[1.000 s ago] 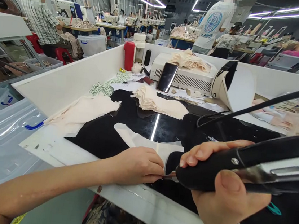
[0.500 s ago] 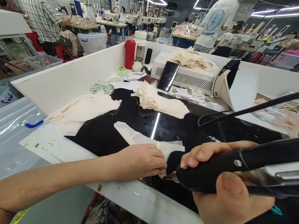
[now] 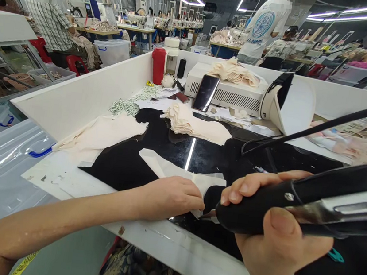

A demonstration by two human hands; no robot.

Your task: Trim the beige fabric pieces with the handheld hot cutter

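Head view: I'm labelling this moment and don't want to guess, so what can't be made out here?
Head view: part of the pale piece, hidden under the left hand.
Head view: the rear end of the black tool in the right hand, cut off by the picture's right edge.
Head view: whether the tool's tip touches the pale piece; too small to tell.
Head view: the wall lettering, too small and blurred to read.

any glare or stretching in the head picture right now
Head view: a white reflected streak lies on the glossy black tabletop; head view: bright highlights on the clear plastic bin; head view: the black handheld tool with silver metal strip looms large, perhaps from closeness and wide-angle stretch.
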